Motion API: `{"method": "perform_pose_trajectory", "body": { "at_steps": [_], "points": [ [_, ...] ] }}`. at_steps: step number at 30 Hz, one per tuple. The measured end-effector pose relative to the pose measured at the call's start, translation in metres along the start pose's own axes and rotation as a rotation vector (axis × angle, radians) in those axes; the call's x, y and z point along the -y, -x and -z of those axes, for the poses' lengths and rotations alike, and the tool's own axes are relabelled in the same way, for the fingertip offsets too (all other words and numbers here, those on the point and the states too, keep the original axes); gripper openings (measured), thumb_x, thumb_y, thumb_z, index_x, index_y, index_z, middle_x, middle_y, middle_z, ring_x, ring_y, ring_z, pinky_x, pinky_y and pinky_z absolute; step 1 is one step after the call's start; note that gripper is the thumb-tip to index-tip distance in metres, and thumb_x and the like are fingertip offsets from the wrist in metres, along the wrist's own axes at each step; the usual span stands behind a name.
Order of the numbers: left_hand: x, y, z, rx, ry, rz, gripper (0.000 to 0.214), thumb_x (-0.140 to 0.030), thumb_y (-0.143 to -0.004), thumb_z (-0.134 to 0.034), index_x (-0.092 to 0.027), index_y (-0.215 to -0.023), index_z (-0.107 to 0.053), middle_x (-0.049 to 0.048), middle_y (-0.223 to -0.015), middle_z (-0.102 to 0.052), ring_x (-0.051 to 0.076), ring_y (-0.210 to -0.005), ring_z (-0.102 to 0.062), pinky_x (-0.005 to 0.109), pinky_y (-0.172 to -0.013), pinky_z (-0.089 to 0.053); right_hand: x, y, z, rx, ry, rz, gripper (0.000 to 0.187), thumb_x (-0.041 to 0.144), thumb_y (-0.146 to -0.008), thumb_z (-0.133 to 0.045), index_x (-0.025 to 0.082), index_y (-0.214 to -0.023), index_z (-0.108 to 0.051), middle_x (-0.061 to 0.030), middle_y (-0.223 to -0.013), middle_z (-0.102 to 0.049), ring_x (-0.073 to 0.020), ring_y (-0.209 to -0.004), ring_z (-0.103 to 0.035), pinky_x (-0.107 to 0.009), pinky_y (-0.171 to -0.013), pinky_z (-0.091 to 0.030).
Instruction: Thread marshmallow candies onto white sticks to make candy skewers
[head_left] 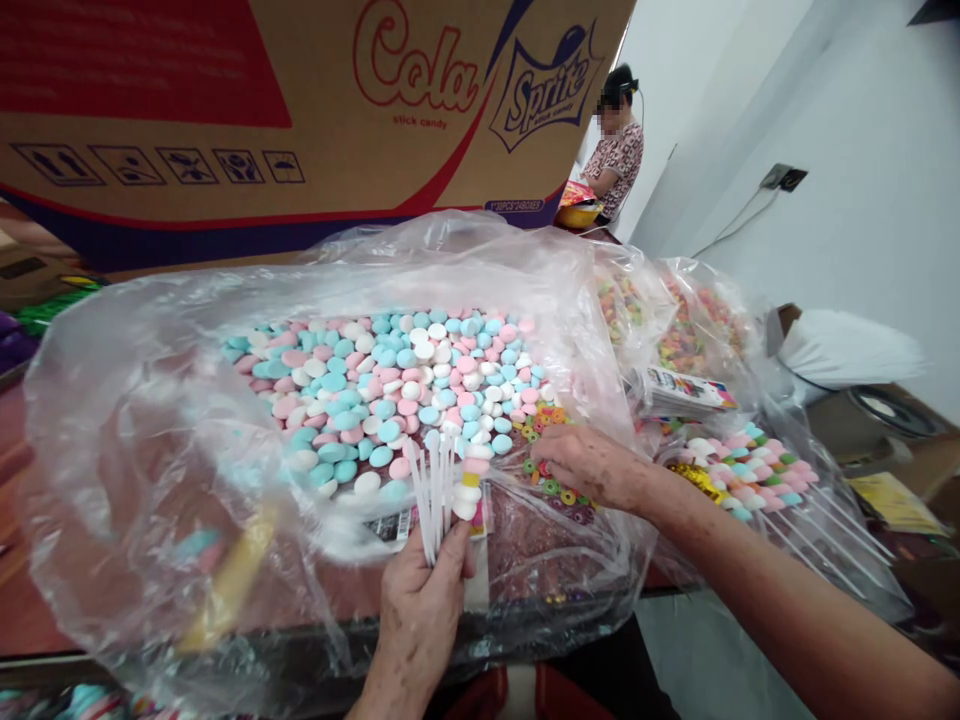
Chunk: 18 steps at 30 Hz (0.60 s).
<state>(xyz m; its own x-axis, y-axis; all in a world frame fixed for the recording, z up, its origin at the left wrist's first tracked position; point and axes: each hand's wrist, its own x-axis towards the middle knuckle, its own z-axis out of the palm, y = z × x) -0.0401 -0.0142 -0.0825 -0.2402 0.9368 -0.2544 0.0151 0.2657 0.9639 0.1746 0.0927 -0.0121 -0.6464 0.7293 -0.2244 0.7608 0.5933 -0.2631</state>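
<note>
My left hand point(422, 590) is closed round several white plastic sticks point(431, 495) that fan upward. One stick in this bunch carries a skewer of candies point(470, 482), pink, yellow and white pieces stacked near its top. To the right, my right hand point(589, 462) reaches down into a small heap of coloured ring candies point(551, 420). Its fingers are curled and pinched together at the heap; a red ring shows by the fingertips, but what they grip is hidden. Beyond both hands spreads a big pile of pink, blue and white button-shaped candies point(390, 375) on clear plastic.
A large cardboard box point(300, 120) stands behind the clear plastic bag point(135, 330). At right lie finished candy skewers point(757, 470), a stack of printed cards point(679, 390) and bags of ring candies point(690, 320). Another person point(619, 150) is at the back right.
</note>
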Motion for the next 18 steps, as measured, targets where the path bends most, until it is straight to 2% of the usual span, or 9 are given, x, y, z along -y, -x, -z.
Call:
{"method": "perform_pose_trajectory", "body": {
  "at_steps": [5,10,14,18],
  "points": [
    [-0.002,0.001,0.000,-0.015,-0.010,-0.006,0.050,-0.063,-0.075,-0.067,-0.019,-0.054,-0.057,-0.0057,-0.040,-0.042,0.008,-0.035,-0.033,0.020,-0.033,-0.022,-0.007,-0.002,0.001,-0.068,0.060,-0.013,0.022,0.009,-0.092,-0.045,0.015,-0.092,-0.067,-0.0088,-0.096,-0.062,-0.0203,-0.090,-0.057,-0.030,-0.078,-0.042],
    [0.000,0.000,0.000,-0.009,0.000,0.000,0.049,-0.062,-0.076,-0.068,-0.018,-0.057,-0.058,-0.0044,-0.045,-0.047,0.008,-0.036,-0.035,0.020,-0.034,-0.024,-0.009,0.001,-0.014,-0.124,0.157,0.024,0.017,0.011,-0.093,-0.048,0.015,-0.090,-0.064,-0.0072,-0.091,-0.061,-0.0190,-0.082,-0.057,-0.030,-0.072,-0.044],
    [-0.001,0.000,0.001,0.008,-0.002,-0.004,0.051,-0.062,-0.077,-0.066,-0.017,-0.055,-0.056,-0.0056,-0.042,-0.043,0.007,-0.036,-0.034,0.019,-0.034,-0.022,-0.004,0.006,-0.027,-0.188,0.236,0.066,0.010,0.012,-0.091,-0.053,0.017,-0.095,-0.061,-0.0075,-0.095,-0.062,-0.0205,-0.086,-0.057,-0.031,-0.071,-0.045],
    [0.001,-0.001,0.003,-0.009,-0.016,0.038,0.054,-0.066,-0.074,-0.067,-0.017,-0.055,-0.056,-0.0062,-0.041,-0.042,0.007,-0.036,-0.035,0.019,-0.035,-0.022,0.008,0.007,-0.027,-0.219,0.309,0.102,0.007,0.013,-0.092,-0.056,0.018,-0.094,-0.060,-0.0070,-0.096,-0.064,-0.0218,-0.086,-0.058,-0.032,-0.069,-0.046]
  ]
}}
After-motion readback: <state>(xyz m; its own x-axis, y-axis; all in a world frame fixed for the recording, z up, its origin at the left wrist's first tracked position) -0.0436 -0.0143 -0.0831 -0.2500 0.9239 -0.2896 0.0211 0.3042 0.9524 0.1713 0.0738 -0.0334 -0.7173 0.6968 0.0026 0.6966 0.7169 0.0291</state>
